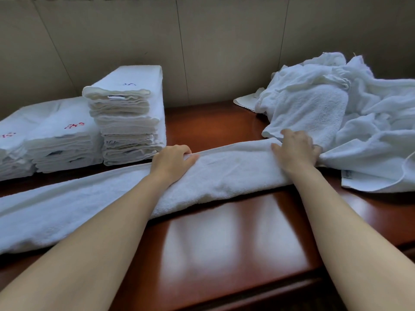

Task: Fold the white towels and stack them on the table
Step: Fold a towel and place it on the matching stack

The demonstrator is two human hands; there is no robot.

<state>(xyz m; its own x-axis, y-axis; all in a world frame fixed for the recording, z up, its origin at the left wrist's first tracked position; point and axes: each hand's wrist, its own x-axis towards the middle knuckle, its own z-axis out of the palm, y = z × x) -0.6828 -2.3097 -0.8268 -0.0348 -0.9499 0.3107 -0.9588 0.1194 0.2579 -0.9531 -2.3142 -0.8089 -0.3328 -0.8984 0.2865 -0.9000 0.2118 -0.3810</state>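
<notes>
A long, nubby terry towel lies in a band across the glossy reddish wood table. Left hand and right hand curl fingers over its far edge.

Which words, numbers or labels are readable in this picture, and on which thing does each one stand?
Nothing reads clearly.
Red embroidered marks on the low stack of folded white towels: too blurred.
Blue mark on top of the tall stack of folded white towels: too small.
Grey tag on the loose white towel at right: unreadable.
</notes>
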